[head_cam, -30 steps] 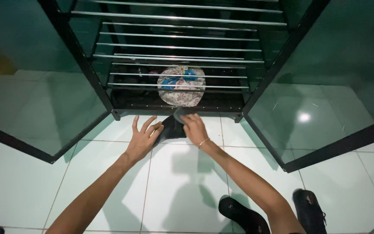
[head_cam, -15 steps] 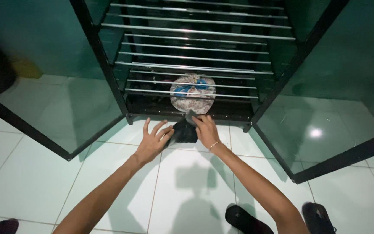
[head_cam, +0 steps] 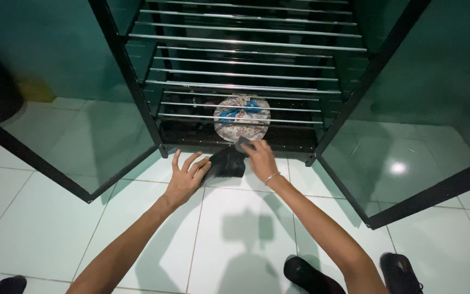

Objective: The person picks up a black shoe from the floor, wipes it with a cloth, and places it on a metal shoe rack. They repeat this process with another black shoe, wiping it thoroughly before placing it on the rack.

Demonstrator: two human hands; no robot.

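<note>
**Dark shoe handled at the foot of an open glass cabinet**

Dark shoe lies on the tiled floor just before a black-framed cabinet with both glass doors swung wide. Behind the lowest steel rails sits a floral cloth bundle. The right hand pinches the shoe's upper edge; the left hand, fingers spread, touches its side. So light a grip could slip, or knuckles might knock a rail.
</note>
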